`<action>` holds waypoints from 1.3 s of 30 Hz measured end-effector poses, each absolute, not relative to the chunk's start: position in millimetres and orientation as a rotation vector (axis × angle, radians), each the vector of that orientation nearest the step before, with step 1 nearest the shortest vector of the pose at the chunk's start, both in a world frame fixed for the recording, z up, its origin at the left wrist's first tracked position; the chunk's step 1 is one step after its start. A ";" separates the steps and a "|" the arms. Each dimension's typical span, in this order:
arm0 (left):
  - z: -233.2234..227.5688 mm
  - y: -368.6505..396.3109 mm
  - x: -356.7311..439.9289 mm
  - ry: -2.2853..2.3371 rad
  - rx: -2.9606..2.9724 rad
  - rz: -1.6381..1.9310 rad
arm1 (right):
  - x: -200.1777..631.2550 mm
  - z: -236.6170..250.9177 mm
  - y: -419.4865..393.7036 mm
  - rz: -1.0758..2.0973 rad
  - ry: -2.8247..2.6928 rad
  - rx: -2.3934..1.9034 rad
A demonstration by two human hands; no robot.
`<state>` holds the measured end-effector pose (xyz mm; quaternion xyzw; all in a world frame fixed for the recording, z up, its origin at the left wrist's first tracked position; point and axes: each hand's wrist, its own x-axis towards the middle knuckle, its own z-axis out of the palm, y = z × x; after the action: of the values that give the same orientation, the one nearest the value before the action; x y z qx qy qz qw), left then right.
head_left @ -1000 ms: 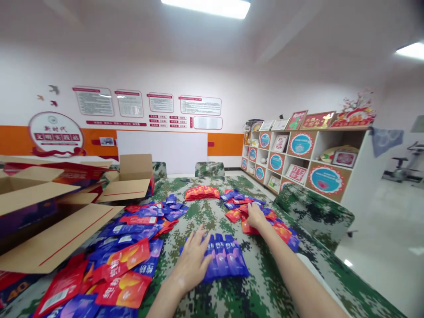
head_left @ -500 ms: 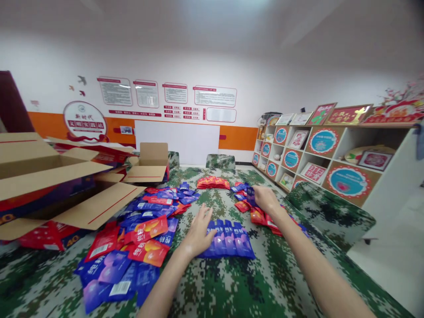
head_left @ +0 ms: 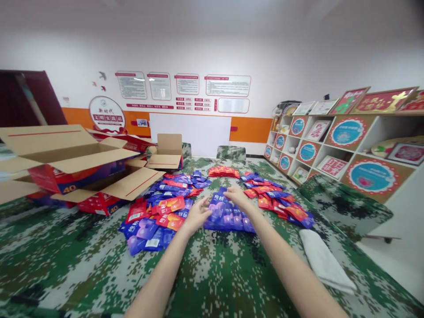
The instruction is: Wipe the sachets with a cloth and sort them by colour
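At the frame's centre, the open left hand [head_left: 198, 215] rests on the row of blue packets [head_left: 228, 216] on the desk [head_left: 212, 274], while the right hand [head_left: 236, 195] grips one blue packet [head_left: 218, 201] above that row.

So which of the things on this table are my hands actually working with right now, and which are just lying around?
In hand:
- left hand and right hand, both on the row of purple sachets

Lying about:
- mixed sachet pile
- red and purple sachets
- red stack
- open cartons
- white cloth
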<state>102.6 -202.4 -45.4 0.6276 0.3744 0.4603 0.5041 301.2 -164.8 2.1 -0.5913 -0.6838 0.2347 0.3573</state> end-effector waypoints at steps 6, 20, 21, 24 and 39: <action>-59.7 -222.3 81.9 1.076 2.169 0.933 | 277.2 -30.3 -148.9 0.498 -1.820 -1.709; -56.0 -227.0 86.6 1.331 2.509 0.695 | 274.4 -47.8 -139.6 0.092 -2.040 -1.785; -54.6 -227.6 87.1 1.330 2.537 0.692 | 277.7 -47.4 -139.0 0.069 -2.036 -1.771; -50.0 -226.3 92.7 1.238 2.638 0.684 | 289.0 -46.8 -140.7 0.040 -2.083 -1.680; -77.4 -216.3 116.6 1.178 2.651 0.466 | 292.1 -78.1 -157.5 0.258 -2.507 -1.388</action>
<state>116.6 -216.3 -77.4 0.8975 0.3990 0.1579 0.1016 292.1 -157.5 -78.1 -0.4783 -0.8637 0.0890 0.1318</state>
